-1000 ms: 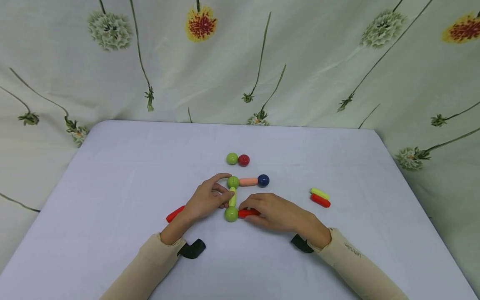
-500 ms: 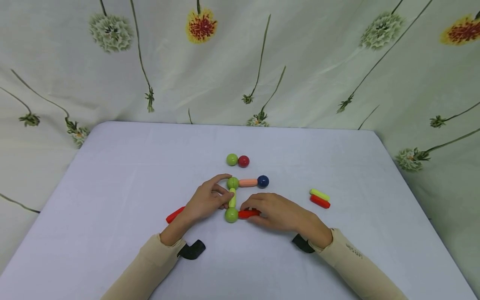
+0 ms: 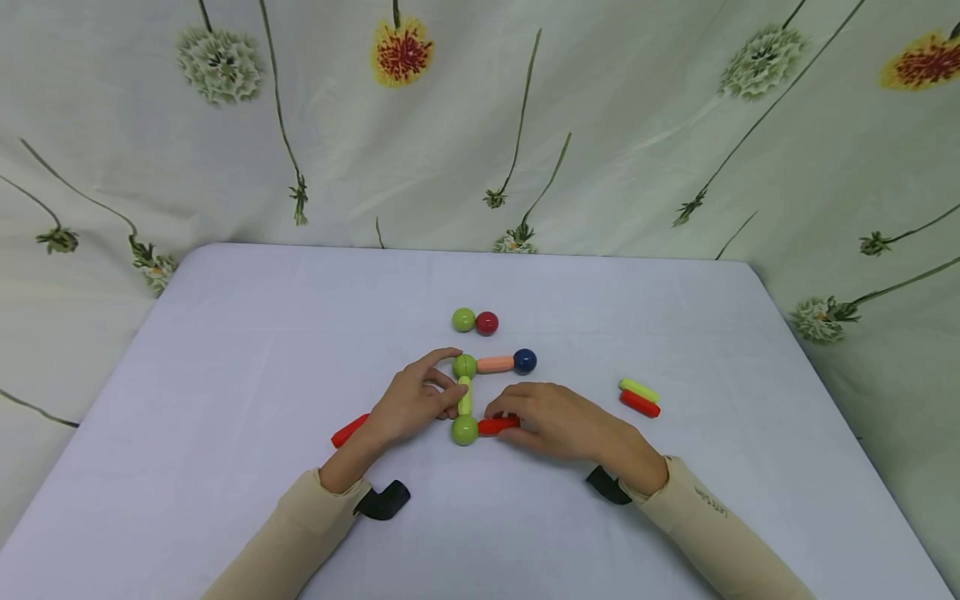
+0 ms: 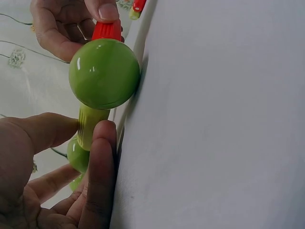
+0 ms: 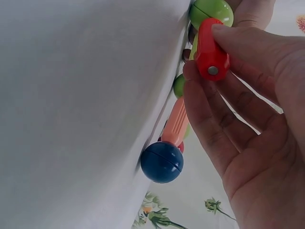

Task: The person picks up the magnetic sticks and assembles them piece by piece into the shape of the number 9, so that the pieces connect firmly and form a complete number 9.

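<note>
My left hand pinched a yellow-green rod between thumb and fingers, its index finger reaching to the far green ball; whether that fingertip touched the ball, I couldn't tell. The rod ran from that ball to the near green ball, touching both. My right hand pinched a red rod by thumb and fingertips, one end against the near ball and a silvery metal tip showing at the other. From the far ball a peach rod stretched off to my right, ending at a dark blue ball. Beyond these, a loose green ball sat against a dark red ball. Well off to the right on the white table, a yellow rod and a second red rod lay side by side. A third red rod lay beside my left wrist, partly hidden by it.
</note>
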